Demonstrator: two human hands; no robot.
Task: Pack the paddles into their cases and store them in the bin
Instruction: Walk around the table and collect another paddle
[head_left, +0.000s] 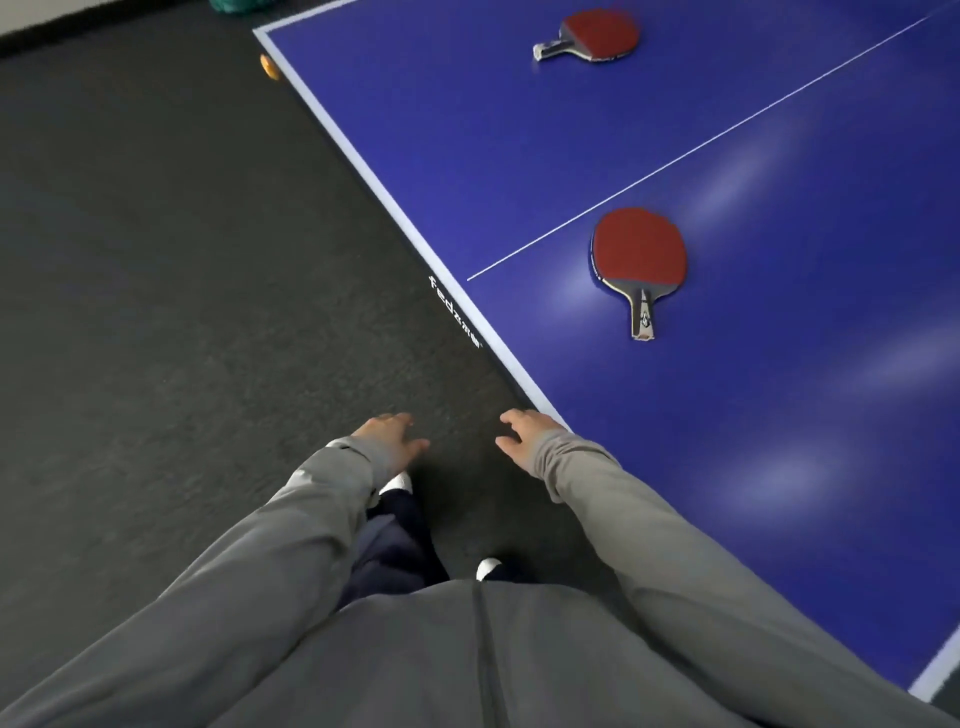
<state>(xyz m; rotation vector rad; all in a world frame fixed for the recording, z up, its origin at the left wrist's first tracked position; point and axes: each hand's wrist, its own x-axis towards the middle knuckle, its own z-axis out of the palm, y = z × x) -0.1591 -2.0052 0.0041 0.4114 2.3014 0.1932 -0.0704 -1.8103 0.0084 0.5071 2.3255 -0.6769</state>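
Head view: I see both paddles, near (640, 249) and far (601, 32), loose on counter (519, 156); left hand (387, 436) and right hand (522, 434) spread, empty.

Blue table (519, 156) bearing two red paddles: near paddle (640, 254), far paddle (597, 32).

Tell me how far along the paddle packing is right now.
Nothing looks done yet. Both paddles lie bare on the blue table: the near paddle and the far paddle, red rubber up, neither in a case. Nothing is in hand: the left hand and right hand hang open over the dark floor. No cases or bin are in view. All casing and storing remains.
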